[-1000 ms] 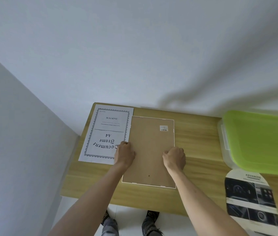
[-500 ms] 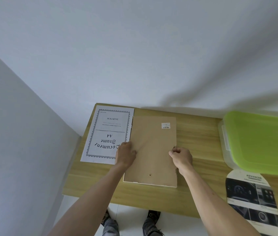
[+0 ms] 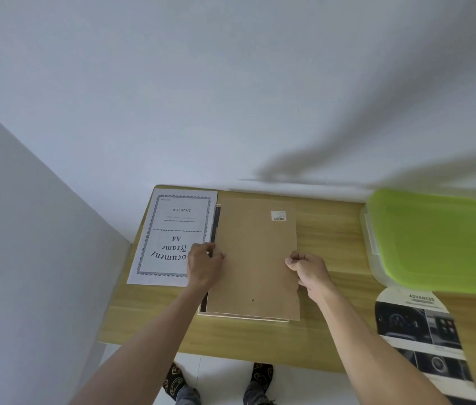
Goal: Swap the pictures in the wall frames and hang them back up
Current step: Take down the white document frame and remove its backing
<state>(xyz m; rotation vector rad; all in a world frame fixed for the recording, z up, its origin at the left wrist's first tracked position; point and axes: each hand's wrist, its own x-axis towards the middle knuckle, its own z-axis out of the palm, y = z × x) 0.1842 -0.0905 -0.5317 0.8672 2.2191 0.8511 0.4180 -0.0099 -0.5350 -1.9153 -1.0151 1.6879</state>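
Sheet (image 3: 172, 238) reading "Document Frame A4", brochure (image 3: 423, 337) "ADVANCED"

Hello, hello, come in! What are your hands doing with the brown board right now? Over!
Left hand and right hand each grip a side edge of the backing board. Board sits skewed over the frame. Document sheet beside it, nothing blocking.

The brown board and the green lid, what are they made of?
The brown board looks like pressed fibreboard or stiff card: flat, matte, even tan, thin at the edge. The green lid looks like plastic: smooth, bright lime, rounded corners, faint sheen, on a clear tub.
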